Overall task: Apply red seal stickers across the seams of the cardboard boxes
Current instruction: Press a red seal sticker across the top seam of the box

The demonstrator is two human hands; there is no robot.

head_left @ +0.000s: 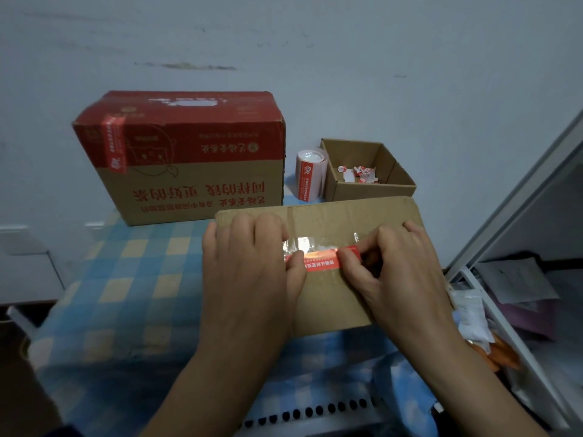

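- Judged done: the large red-and-brown printed carton at the back already carries a red seal strip folded over its top left edge.
- In hand: a long glossy red seal sticker with white print lies beside the clear tape on top of the plain brown cardboard box nearest the person.
- The left hand rests flat-fingered, its thumb pressing the sticker's left end.
- The right hand pinches the right end, which seems not yet smoothed down.
- The pink sticker roll stands behind.

On your desk the near box carries the sticker; behind it, left to right: larger box, roll, open box holding scraps.
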